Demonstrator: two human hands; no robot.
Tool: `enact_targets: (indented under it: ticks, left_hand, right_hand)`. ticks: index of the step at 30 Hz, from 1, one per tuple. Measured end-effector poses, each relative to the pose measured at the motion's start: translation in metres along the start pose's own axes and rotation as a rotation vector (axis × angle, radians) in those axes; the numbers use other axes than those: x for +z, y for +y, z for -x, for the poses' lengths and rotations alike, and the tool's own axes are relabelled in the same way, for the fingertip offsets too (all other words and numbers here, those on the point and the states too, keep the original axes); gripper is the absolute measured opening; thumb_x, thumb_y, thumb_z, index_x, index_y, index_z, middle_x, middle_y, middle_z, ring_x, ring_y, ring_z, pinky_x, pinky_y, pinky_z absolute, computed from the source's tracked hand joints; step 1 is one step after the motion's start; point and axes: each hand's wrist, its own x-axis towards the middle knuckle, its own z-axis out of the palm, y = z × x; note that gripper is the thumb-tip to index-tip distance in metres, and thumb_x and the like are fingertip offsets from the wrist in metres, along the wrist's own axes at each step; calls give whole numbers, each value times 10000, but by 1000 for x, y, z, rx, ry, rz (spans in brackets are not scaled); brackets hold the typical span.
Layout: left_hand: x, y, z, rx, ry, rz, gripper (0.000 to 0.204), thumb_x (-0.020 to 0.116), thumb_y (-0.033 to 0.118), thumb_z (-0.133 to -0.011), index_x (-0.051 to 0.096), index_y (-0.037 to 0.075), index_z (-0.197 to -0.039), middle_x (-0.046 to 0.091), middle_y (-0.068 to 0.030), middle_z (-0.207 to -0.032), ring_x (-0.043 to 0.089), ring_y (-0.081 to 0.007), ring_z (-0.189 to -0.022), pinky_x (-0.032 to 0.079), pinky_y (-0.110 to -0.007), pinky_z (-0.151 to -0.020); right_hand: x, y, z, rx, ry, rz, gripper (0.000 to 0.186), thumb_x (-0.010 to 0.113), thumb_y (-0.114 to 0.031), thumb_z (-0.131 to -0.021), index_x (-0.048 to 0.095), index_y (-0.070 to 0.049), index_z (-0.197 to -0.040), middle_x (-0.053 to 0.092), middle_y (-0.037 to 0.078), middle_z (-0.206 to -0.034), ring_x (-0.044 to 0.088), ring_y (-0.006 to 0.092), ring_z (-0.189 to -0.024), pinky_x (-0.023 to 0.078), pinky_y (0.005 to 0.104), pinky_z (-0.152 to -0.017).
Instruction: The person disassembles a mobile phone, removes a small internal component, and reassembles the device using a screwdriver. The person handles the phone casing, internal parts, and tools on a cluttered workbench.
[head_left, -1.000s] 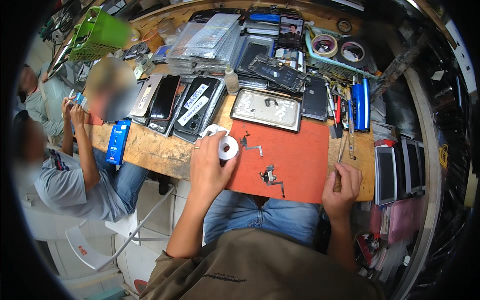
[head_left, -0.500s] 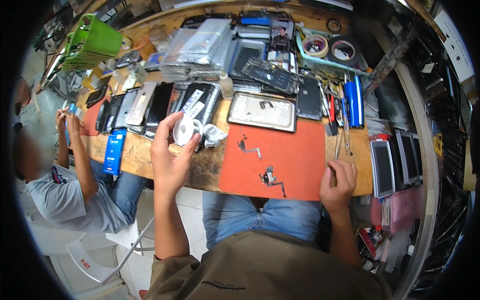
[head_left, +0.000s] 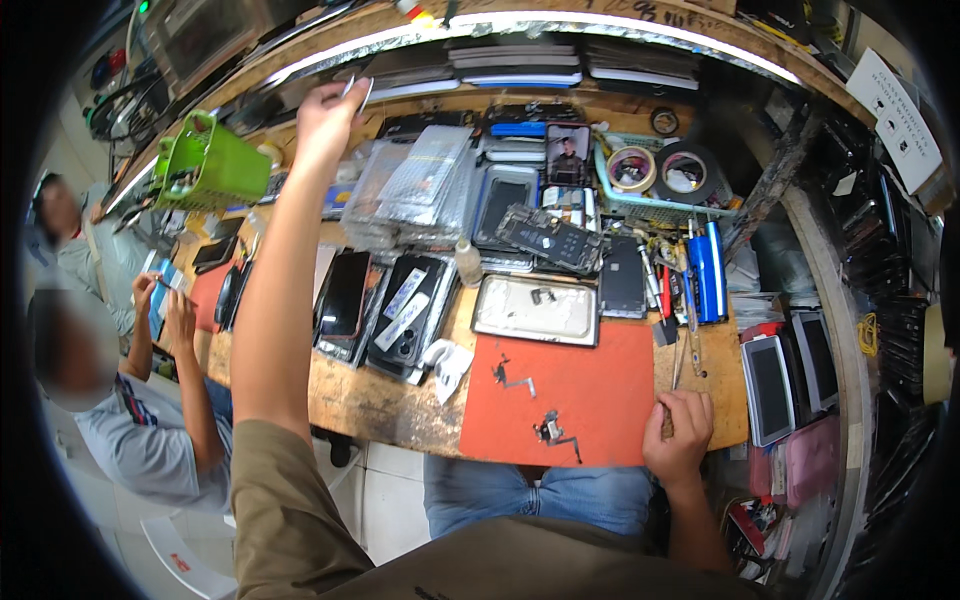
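Note:
My left hand (head_left: 325, 112) is raised at the far left of the bench, below the lit shelf edge. Its fingers grip a white spool (head_left: 366, 95), seen nearly edge-on and partly hidden. My right hand (head_left: 680, 432) rests closed at the right edge of the orange mat (head_left: 625, 400). Slim metal tweezers (head_left: 680, 362) point away from its fingers. Two small phone flex-cable parts lie on the mat: a thin one (head_left: 513, 378) and, nearer me, one with a metal module (head_left: 550, 430). Just beyond the mat sits a pale phone-frame tray (head_left: 535, 308) holding small dark bits.
Bubble-wrapped packs (head_left: 415, 185), phones (head_left: 345, 295) and a small bottle (head_left: 467, 262) crowd the bench. Tape rolls fill a teal basket (head_left: 650, 205) at the back right. A green basket (head_left: 215, 170) stands far left. A co-worker (head_left: 150, 430) sits at the left.
My left hand has moved up and away from me with the white spool, from above the phones to below the shelf. The view has tilted upward. My right hand stays beside the mat.

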Motion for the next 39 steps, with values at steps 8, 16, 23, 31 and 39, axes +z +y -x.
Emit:
enact_targets:
  ticks: [8, 16, 23, 31, 39]
  left_hand:
    - [80, -15, -138, 214, -38, -876, 642, 730, 507, -1073, 713, -16, -1445, 736, -197, -1355, 666, -291, -1255, 527, -426, -1042]
    - [97, -16, -122, 223, 15, -1008, 741, 574, 615, -1120, 661, 13, -1543, 662, -283, -1530, 612, -414, -1430, 446, -486, -1211]
    - [58, 6, 36, 596, 51, -504, 534, 750, 409, -1117, 738, -16, -1440, 794, -228, -1325, 739, -355, -1291, 526, -440, -1177]
    - [35, 23, 358, 263, -417, -436, 109, 761, -49, -1002, 758, 32, -1075, 763, -117, -981, 705, -284, -890, 540, -395, -771]
    - [88, 34, 451, 226, -414, -531, 236, 852, 86, -972, 785, 30, -1191, 716, -136, -1072, 641, -376, -994, 522, -484, -881]
  right_hand:
    - [-3, 5, -3, 45, -10, 26, 170, 783, -39, -834, 740, -50, -997, 696, 127, -979, 683, 373, -915, 532, 501, -831]
    - [-7, 4, -5, 65, -9, 10, 169, 788, -36, -824, 731, -64, -980, 706, 110, -976, 681, 351, -886, 536, 479, -822]
    - [-9, 10, -4, 8, -29, 30, 195, 792, -18, -852, 762, -51, -1042, 717, 100, -1002, 672, 335, -877, 499, 473, -815]
    - [-8, 17, -4, -46, -7, -30, 232, 812, 21, -866, 783, -44, -1087, 732, 95, -1027, 667, 312, -887, 474, 459, -824]
    - [-17, -19, -8, -91, -129, -295, 272, 836, 45, -866, 796, -33, -1124, 756, 104, -1068, 678, 315, -951, 488, 440, -868]
